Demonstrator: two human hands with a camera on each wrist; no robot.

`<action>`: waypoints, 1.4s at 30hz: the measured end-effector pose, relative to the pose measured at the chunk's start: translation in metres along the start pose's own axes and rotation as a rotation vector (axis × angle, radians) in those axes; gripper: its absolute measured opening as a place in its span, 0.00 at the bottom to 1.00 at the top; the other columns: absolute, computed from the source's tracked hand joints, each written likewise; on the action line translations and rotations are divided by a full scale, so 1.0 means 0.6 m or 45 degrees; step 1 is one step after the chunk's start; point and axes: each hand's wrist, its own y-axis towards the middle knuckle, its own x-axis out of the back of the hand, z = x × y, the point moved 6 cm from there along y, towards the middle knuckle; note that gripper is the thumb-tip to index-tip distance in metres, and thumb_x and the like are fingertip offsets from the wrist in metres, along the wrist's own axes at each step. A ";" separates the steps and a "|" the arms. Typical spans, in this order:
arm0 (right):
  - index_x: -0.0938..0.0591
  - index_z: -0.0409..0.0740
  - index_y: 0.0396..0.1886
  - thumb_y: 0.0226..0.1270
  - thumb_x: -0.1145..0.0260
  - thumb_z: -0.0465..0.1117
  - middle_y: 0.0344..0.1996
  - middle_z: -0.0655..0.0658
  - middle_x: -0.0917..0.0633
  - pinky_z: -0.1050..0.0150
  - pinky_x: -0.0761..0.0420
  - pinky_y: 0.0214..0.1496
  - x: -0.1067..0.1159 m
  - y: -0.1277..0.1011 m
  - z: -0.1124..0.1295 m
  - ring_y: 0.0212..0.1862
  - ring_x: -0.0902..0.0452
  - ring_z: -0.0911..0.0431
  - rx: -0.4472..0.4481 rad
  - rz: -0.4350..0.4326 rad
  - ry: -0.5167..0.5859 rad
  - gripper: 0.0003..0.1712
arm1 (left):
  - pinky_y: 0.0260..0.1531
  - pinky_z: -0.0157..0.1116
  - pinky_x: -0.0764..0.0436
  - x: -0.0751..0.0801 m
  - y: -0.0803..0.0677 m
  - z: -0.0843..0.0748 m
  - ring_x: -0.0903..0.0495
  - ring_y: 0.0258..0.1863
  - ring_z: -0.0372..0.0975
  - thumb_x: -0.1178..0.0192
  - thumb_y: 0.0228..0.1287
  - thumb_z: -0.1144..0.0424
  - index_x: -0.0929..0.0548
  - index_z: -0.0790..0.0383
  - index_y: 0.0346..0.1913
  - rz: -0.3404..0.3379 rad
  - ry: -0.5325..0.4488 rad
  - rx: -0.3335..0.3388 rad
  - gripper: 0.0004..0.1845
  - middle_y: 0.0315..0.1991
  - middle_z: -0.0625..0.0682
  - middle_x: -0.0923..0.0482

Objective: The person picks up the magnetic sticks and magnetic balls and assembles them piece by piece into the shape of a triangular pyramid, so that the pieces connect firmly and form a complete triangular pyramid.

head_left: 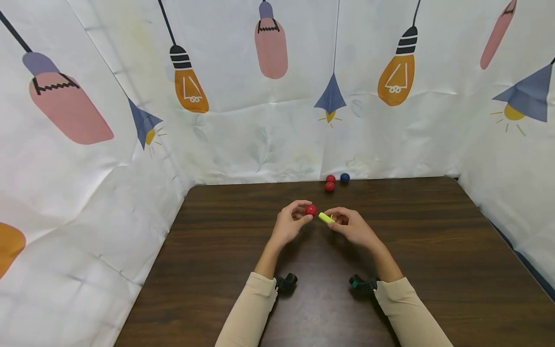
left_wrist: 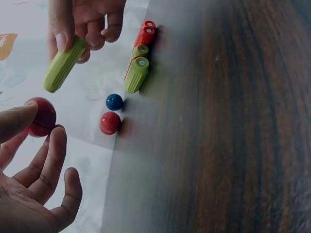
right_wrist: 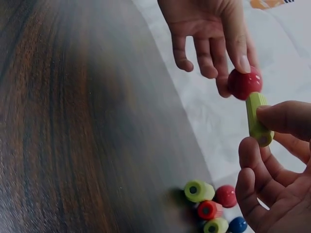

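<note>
Basically, both hands are busy over the far half of the table [head_left: 217, 289], at about 12 o'clock from its middle. Left hand [head_left: 290, 225]: thumb and fingertips narrow, pinching a red ball [head_left: 310, 210]; the spare fingers fan out loosely, probably to leave the ball's facing side bare. Right hand [head_left: 354, 230]: thumb and fingers pinch a yellow-green rod [head_left: 326, 218], at 4 o'clock from that ball in the head view. Grip sits toward the rod's rear, presumably so the front end sticks out unobstructed. Ball and rod look apart in head and left wrist views; they overlap in the right wrist view, contact can't be told there.

Loose stuff: blue ball [left_wrist: 114, 102], loose red ball [left_wrist: 110, 123] at its 6 o'clock, green rods [left_wrist: 137, 77] and red rods [left_wrist: 145, 37] around 1 o'clock. All grouped near the far edge, likely to keep working space free.
</note>
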 end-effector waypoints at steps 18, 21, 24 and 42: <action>0.17 0.38 0.55 0.70 0.30 0.37 0.36 0.39 0.16 0.66 0.23 0.33 -0.003 0.002 -0.002 0.34 0.23 0.54 -0.034 -0.053 0.020 0.15 | 0.40 0.35 0.19 0.004 -0.011 0.004 0.16 0.40 0.40 0.31 0.68 0.59 0.18 0.51 0.56 0.091 0.008 0.020 0.15 0.46 0.54 0.12; 0.18 0.34 0.56 0.71 0.32 0.35 0.37 0.35 0.15 0.66 0.23 0.33 0.001 -0.002 0.008 0.34 0.22 0.52 -0.029 -0.061 0.059 0.16 | 0.43 0.37 0.19 0.006 -0.011 0.006 0.16 0.41 0.41 0.32 0.69 0.58 0.18 0.51 0.55 0.134 0.030 0.019 0.15 0.46 0.53 0.12; 0.18 0.32 0.55 0.71 0.33 0.33 0.36 0.33 0.16 0.67 0.24 0.32 0.003 -0.007 0.023 0.34 0.23 0.50 -0.042 -0.071 0.076 0.16 | 0.44 0.38 0.18 0.008 -0.012 0.007 0.15 0.41 0.42 0.31 0.68 0.57 0.18 0.50 0.55 0.168 0.043 0.025 0.15 0.45 0.52 0.12; 0.20 0.31 0.57 0.72 0.33 0.33 0.43 0.31 0.15 0.67 0.25 0.31 -0.011 -0.004 0.014 0.37 0.23 0.49 -0.057 -0.059 0.024 0.17 | 0.41 0.37 0.18 0.011 -0.015 0.002 0.18 0.38 0.38 0.28 0.65 0.58 0.16 0.58 0.61 0.260 0.281 0.011 0.22 0.43 0.50 0.13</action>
